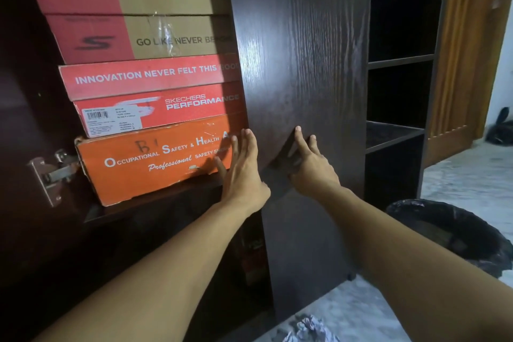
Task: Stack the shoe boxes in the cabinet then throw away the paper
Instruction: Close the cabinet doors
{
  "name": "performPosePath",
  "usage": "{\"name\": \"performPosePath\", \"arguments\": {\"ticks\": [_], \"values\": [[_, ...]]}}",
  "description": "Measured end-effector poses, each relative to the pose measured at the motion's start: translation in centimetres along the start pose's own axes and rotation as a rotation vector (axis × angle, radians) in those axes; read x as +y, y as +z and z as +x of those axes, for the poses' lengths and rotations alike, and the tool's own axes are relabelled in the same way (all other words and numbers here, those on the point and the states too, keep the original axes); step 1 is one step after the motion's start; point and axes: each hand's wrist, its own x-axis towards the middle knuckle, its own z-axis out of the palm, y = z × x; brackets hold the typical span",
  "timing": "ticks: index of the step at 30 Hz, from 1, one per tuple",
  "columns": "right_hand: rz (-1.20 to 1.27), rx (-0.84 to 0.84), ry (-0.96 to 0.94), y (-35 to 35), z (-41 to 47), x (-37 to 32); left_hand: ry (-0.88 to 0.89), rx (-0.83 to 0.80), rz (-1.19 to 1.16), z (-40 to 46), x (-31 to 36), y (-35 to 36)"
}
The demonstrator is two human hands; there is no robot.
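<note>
Your forearms are reaching up from the bottom edge; your left hand (244, 172) is lying open against the orange shoe box (155, 164) under the stack, your right hand (312, 168) spreading flat on the cabinet door (302, 50). Crumpled paper (308, 329) is lying on the floor below.

We find the boxes (150, 91) stacked one on another on a shelf (155, 200) in the cabinet, left of the door (302, 64). Right of the door stand open shelves (399, 58). A bin (455, 233) sits on the floor, right of the door; paper (308, 327) lies below the door.
</note>
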Motion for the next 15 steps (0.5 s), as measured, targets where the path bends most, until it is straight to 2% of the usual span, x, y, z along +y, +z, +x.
{"name": "performPosePath", "arguments": {"ticks": [6,15], "values": [[-0.080,-0.075,-0.007,-0.5,-0.7,-0.1,-0.028,-0.152,-0.059,-0.2,0.5,-2.0],[-0.020,-0.068,-0.103,-5.1,-4.4,-4.4,-0.082,-0.187,-0.096,-5.0,1.4,-8.3]]}}
